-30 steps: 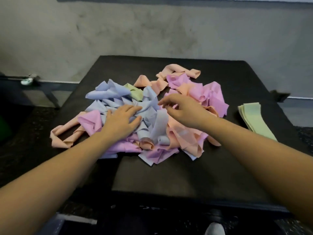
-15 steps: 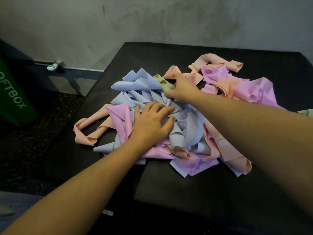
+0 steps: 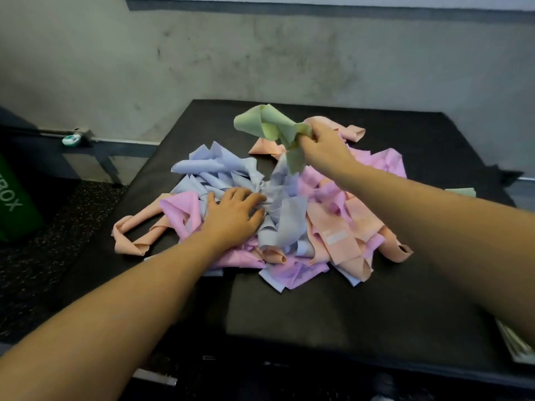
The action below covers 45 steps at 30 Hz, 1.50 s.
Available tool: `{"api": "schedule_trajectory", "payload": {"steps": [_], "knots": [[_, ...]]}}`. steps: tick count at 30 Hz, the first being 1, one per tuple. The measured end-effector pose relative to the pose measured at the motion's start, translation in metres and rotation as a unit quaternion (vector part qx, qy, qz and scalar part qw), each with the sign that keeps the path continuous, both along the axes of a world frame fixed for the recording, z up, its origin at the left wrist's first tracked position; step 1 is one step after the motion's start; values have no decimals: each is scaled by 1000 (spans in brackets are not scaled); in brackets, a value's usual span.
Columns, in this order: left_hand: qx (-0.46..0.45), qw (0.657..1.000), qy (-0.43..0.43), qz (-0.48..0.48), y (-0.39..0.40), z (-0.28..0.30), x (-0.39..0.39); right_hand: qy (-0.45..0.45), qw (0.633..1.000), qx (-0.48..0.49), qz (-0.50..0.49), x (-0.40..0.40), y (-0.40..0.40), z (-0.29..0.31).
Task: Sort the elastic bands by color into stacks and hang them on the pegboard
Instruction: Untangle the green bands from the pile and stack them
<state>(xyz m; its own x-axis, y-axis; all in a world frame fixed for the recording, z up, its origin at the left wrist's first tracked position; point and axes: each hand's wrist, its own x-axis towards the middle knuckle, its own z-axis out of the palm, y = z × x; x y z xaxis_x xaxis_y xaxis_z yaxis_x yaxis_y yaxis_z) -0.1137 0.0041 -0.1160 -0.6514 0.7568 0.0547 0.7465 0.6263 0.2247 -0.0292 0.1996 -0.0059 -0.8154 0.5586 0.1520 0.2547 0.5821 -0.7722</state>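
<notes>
Above pile [image 3: 283, 227] | right hand [image 3: 324, 146] clenched on green band [image 3: 269, 123] | left hand [image 3: 234, 212] flat, fingers spread, pressing pile

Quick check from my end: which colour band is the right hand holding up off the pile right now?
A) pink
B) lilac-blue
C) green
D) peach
C: the right hand is closed on a crumpled green band, raised above the mixed pile of bands, while the left hand lies flat on the blue bands.
</notes>
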Motion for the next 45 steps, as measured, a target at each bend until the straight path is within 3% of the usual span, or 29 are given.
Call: {"api": "schedule_trajectory", "payload": {"steps": [4, 7, 8, 9, 10, 13, 14, 15, 18, 19, 22, 24, 26, 28, 30, 33, 35, 39, 45], "knots": [[-33, 999, -17, 1, 5, 31, 5, 59, 995, -77, -21, 40, -1, 27], [89, 996, -8, 21, 13, 52, 24, 77, 987, -142, -10, 77, -6, 41], [148, 988, -47, 14, 16, 61, 34, 72, 986, -148, 3, 91, -10, 46], [216, 968, -131, 10, 19, 72, 47, 69, 986, -154, 16, 105, -14, 50], [288, 927, -241, 11, 21, 86, 63, 69, 985, -156, 28, 119, -19, 54], [413, 737, -534, 42, 23, 126, 121, 62, 989, -127, 33, 159, -37, 59], [413, 704, -577, 35, 21, 132, 137, 62, 991, -112, 31, 170, -41, 59], [410, 696, -590, 19, 20, 134, 152, 60, 993, -97, 29, 181, -46, 59], [401, 754, -520, -11, 18, 129, 188, 53, 997, -51, 22, 212, -56, 57], [419, 752, -508, 9, 18, 127, 198, 62, 997, -48, 23, 223, -59, 56], [479, 688, -543, 44, 13, 125, 217, 101, 993, -53, 26, 257, -66, 49], [478, 673, -563, 46, 9, 123, 225, 135, 988, -77, 27, 279, -69, 43], [485, 621, -614, 50, 4, 122, 228, 164, 982, -87, 35, 299, -71, 38], [497, 564, -658, 45, 0, 127, 230, 163, 984, -56, 48, 318, -70, 33], [502, 542, -673, 38, -4, 132, 233, 138, 987, 9, 75, 335, -67, 24], [512, 529, -676, 34, -12, 141, 240, 77, 985, 132, 85, 352, -65, 12], [515, 525, -677, 26, -18, 146, 244, 34, 985, 142, 91, 362, -70, 13], [508, 546, -666, -2, -34, 158, 264, -21, 988, 44, 144, 377, -91, 21], [490, 583, -647, -35, -42, 165, 293, 132, 982, -125, 41, 363, -124, 39]]}}
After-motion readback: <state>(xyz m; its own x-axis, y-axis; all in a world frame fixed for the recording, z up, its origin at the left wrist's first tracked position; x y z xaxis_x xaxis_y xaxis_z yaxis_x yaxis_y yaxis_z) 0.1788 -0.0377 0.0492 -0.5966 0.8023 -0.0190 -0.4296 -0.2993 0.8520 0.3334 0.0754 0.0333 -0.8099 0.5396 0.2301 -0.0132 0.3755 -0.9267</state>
